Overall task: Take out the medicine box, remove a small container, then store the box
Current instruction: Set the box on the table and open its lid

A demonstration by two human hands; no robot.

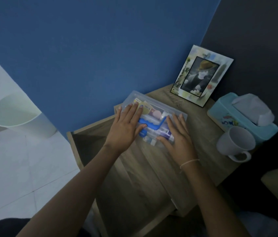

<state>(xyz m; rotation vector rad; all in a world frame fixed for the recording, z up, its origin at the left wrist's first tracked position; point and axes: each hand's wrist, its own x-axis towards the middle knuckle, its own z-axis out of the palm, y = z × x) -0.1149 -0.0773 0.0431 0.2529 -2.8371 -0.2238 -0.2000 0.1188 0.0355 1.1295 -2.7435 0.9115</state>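
On the wooden bedside table (151, 168): the medicine box (153, 115) lies flat near the back edge, against the blue wall (100, 48).
Box build: clear plastic with a blue handle (151, 123) on its lid; tubes, packets and small containers show through it.
Left hand (125, 128): fingers spread and flat on the lid's left part, thumb beside the handle, gripping nothing.
Right hand (179, 135): likewise splayed, palm down on the right part, pressing rather than grasping.
Lid: probably closed, though the dim light leaves any latches unclear.
Handling: likely light and rigid; the smooth plastic may slip on wood, and loose contents will shift if tipped.
Where to hold: the blue handle for carrying, or both short ends to keep it level; steady the base while lifting the lid.
Neighbours: a picture frame (201, 76), a tissue box (237, 117) and a white mug (235, 142) stand to the right, apart from the box.
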